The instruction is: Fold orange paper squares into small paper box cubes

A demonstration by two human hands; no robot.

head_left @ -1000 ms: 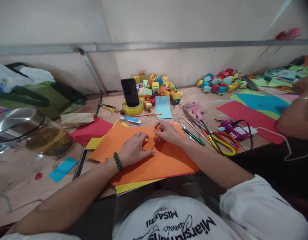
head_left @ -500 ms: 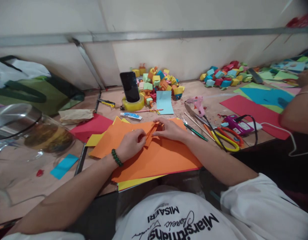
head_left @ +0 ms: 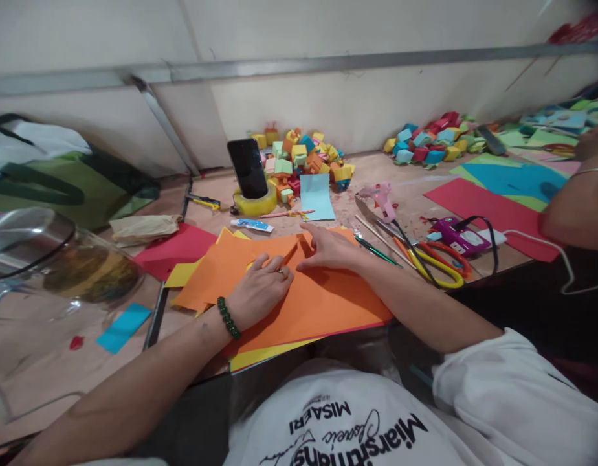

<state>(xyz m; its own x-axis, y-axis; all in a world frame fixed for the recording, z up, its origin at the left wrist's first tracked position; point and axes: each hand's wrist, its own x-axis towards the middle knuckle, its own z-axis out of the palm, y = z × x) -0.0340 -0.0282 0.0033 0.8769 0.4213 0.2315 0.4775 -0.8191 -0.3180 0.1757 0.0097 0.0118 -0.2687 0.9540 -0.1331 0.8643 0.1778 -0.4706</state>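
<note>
My left hand [head_left: 266,288], with a dark green bead bracelet [head_left: 228,318] and a ring, lies palm down with fingers stretched over a small folded piece of orange paper [head_left: 290,252]. That piece rests on larger orange sheets [head_left: 323,307]. At its right end my right hand [head_left: 331,249] stays low, thumb and fingers apart around a raised orange flap. Whether the right fingertips touch the flap I cannot tell. Part of the folded piece is hidden under the left hand. Yellow paper [head_left: 274,353] shows below the orange sheets at the table's front edge.
Behind the papers are a phone [head_left: 247,168] on a yellow tape roll [head_left: 254,202], a tube [head_left: 252,225] and piled paper cubes [head_left: 299,155]. To the right lie a pink glue gun [head_left: 384,200], scissors [head_left: 437,265] and a purple power strip [head_left: 459,236]. A glass jug [head_left: 85,259] stands left. Another person's arm [head_left: 578,210] shows right.
My left hand has gone from curled fingers at the folded orange piece to lying flat over it. The right thumb and fingers have spread wider. The view has shifted slightly.
</note>
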